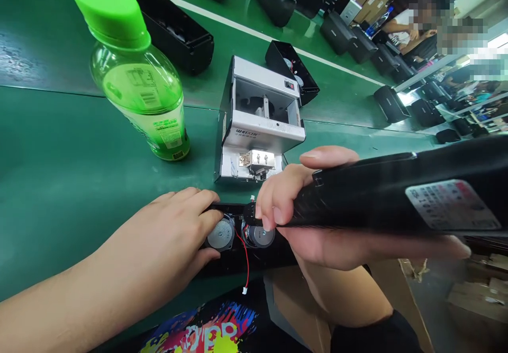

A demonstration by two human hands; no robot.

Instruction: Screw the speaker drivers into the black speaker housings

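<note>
My left hand [184,231] grips the left end of a black speaker housing [278,255], its fingers bent over the edge beside a round speaker driver [220,234]. A second driver [260,235] sits just right of it, partly behind my right hand. A thin red wire [248,263] with a white plug hangs between the two drivers. My right hand [329,250] is wrapped around a black power screwdriver [365,194] with a label on its body. The screwdriver's nose points left, above the housing between the drivers; its tip is hard to make out.
Ahead stands a silver screw feeder [265,130]. A green-capped bottle [145,88] is to its left. Black housings [186,41] lie on the green bench [51,168], one with drivers [293,72]. Cardboard [293,305] is below the bench edge; people sit farther off.
</note>
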